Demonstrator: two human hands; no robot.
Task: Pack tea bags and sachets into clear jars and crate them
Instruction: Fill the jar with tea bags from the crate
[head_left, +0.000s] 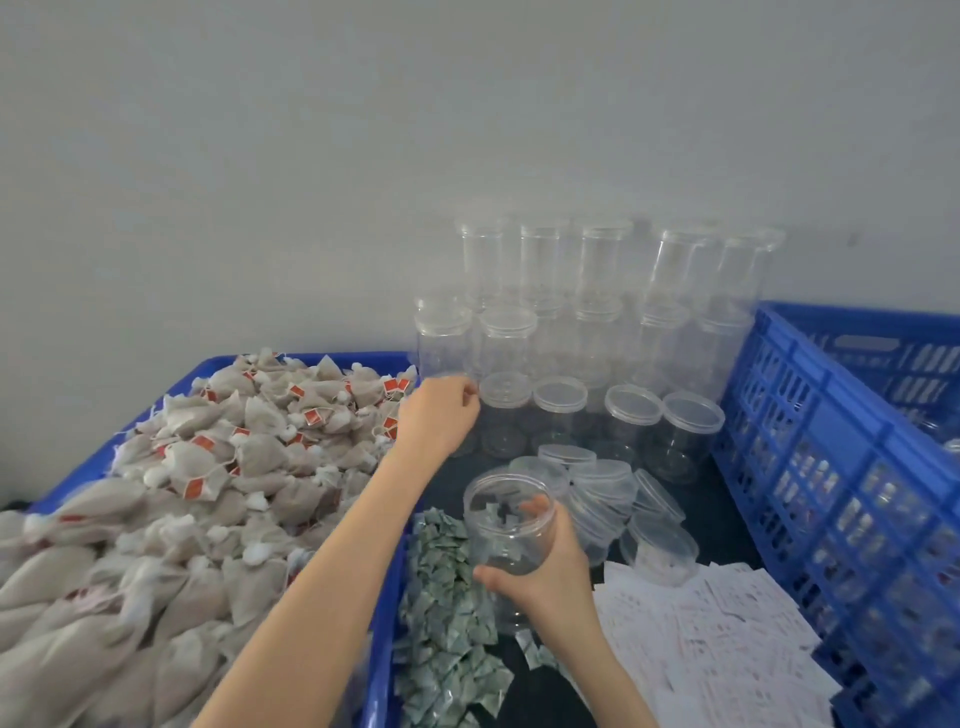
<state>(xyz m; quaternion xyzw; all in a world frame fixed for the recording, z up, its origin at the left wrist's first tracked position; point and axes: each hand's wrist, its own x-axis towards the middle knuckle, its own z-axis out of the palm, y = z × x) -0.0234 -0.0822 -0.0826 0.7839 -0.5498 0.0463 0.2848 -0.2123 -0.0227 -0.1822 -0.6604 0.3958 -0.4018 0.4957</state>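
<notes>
between both hands, upright open jar (511, 525)

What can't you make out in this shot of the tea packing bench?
Head view only:
- Left hand: its fingers curl away, so any grip is hidden.
- White slips: print too small and blurred.
- Blue crate: contents masked by its lattice, cut off at right.
- Tea bags: nearest ones blurred.

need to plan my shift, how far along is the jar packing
Early to midway. Done: some filled jars show through the blue crate. In hand: the right hand grips an open jar, seemingly empty; the left hand reaches toward the stacked empty jars. Left: a big pile of tea bags, green sachets and loose lids.
</notes>
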